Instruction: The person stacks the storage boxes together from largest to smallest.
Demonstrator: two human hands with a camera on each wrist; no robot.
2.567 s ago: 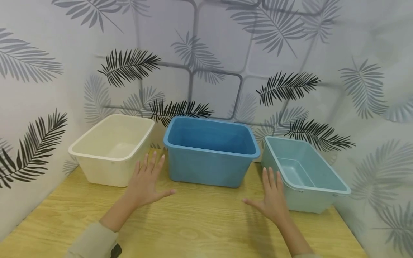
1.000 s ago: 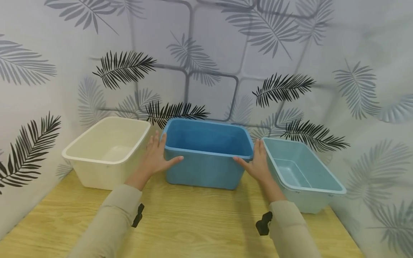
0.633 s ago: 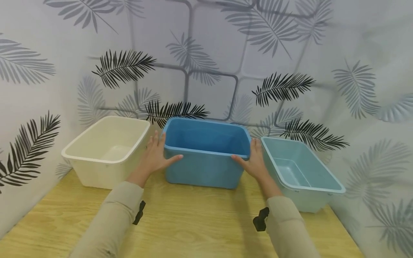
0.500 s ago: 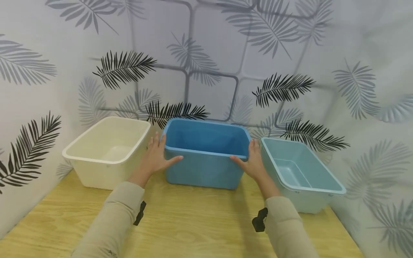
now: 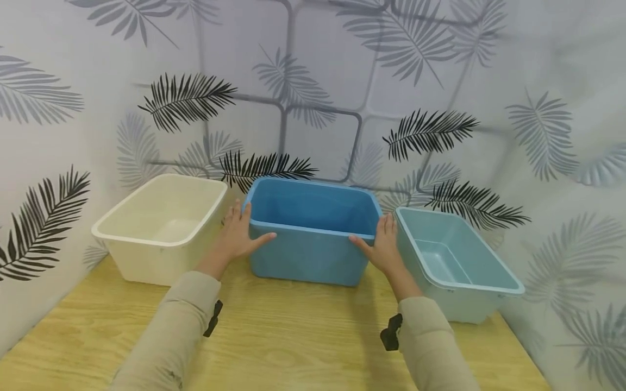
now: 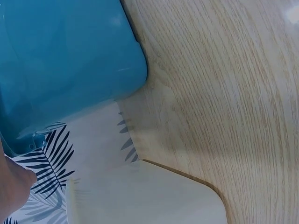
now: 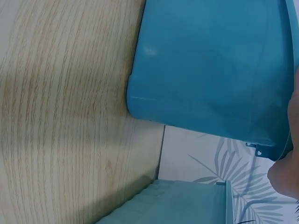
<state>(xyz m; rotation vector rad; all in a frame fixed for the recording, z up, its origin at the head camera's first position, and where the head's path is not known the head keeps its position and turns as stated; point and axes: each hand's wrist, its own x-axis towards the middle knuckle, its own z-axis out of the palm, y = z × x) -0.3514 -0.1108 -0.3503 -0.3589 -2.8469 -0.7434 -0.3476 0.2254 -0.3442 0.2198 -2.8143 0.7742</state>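
A blue plastic bin (image 5: 310, 255) stands upright on the table against the wall, its inside bare. At the bin's near left corner my left hand (image 5: 233, 239) touches the rim, fingers extended along the end and thumb stretched across the front. The near right corner has my right hand (image 5: 383, 247) placed the same way, thumb on the front just below the rim. Only part of the right hand (image 7: 285, 172) shows by the rim corner in the right wrist view. The left wrist view catches a bit of the left hand (image 6: 16, 184) at its lower left edge.
To the left of the blue bin is a cream bin (image 5: 151, 260), close to my left hand. A shallower pale green-blue bin (image 5: 469, 304) sits at an angle on the right, close to my right hand. The wood-grain table (image 5: 293, 336) meets a leaf-patterned wall (image 5: 323, 70) behind.
Both hands have moved forward from over the table to the near corners of the blue bin's rim. During the last second they have barely moved, the right one slightly inward.
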